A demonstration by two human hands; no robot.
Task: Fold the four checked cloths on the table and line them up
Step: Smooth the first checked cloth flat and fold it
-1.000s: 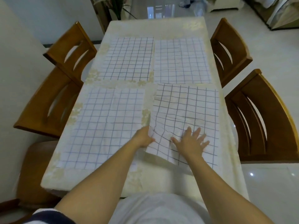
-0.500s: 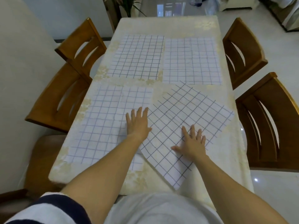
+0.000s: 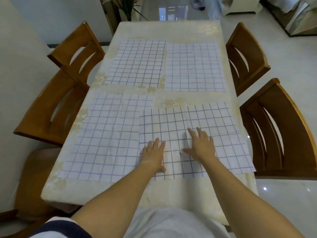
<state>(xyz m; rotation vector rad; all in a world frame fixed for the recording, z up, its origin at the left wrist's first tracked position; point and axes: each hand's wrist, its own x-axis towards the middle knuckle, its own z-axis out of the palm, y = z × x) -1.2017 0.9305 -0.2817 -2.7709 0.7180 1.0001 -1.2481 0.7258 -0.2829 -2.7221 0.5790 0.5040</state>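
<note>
SURFACE: table (image 3: pixel 51 191) covered by a cream floral tablecloth (image 3: pixel 171 31) | UNDER left hand (image 3: pixel 153 155) AND right hand (image 3: pixel 200 146): first checked cloth (image 3: pixel 214 121), laid flat, overlapped onto second checked cloth (image 3: pixel 106 134) left of left hand | BEYOND HANDS: third checked cloth (image 3: pixel 137 62), fourth checked cloth (image 3: pixel 193 66), flat, side by side.

Four checked cloths lie unfolded on the tabletop (image 3: pixel 168 30). Far-left cloth (image 3: pixel 137 62) and far-right cloth (image 3: pixel 193 66) lie flat, side by side, just apart. Near-right cloth (image 3: pixel 214 117) overlaps the right edge of near-left cloth (image 3: pixel 103 134). Left hand (image 3: pixel 152 154) and right hand (image 3: pixel 200 146) press flat on near-right cloth, fingers straight. Wooden chairs (image 3: pixel 283 134) along both long edges.
</note>
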